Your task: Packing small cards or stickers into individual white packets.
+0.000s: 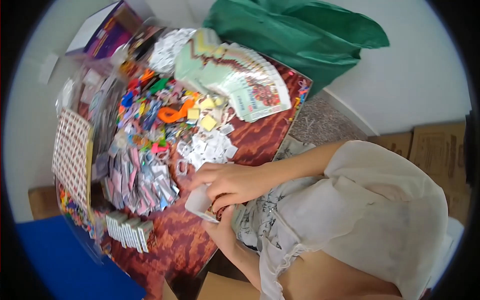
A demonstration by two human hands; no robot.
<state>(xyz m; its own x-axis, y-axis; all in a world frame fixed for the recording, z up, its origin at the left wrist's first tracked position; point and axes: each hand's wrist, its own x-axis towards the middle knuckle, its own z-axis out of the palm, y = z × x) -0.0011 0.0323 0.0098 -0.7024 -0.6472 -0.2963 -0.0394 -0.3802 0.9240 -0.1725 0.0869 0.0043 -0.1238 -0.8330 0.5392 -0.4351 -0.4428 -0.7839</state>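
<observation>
Two hands meet at the near edge of the worktop point(260, 142), a dark reddish wood-grain surface, and between them sits a small white packet point(200, 204). The right hand point(227, 182) comes in from the right and lies over the packet's top, its fingers curled down onto it; the left hand point(220, 225) comes up from below with fingers closed on the packet's lower edge. So the grip is a two-handed pinch on the packet, the right hand the higher one. The packet's long axis cannot be told, since the hands hide most of it.

Far beyond the grip, a green cloth bag point(300, 35) lies past the worktop's far edge. Nearer, a fanned stack of pale green printed cards point(240, 75) spreads out. Up and to the left of the grip lies a heap of mixed coloured small pieces point(150, 110), with an orange looped piece point(172, 114) and yellow squares point(207, 121) in it. Just above the grip lie scattered white packets point(210, 147); to its left, a pile of silvery and pink packets point(140, 182); below-left, a row of small white boxes point(127, 230). A red-and-white patterned sheet point(72, 155) lies farthest left.
</observation>
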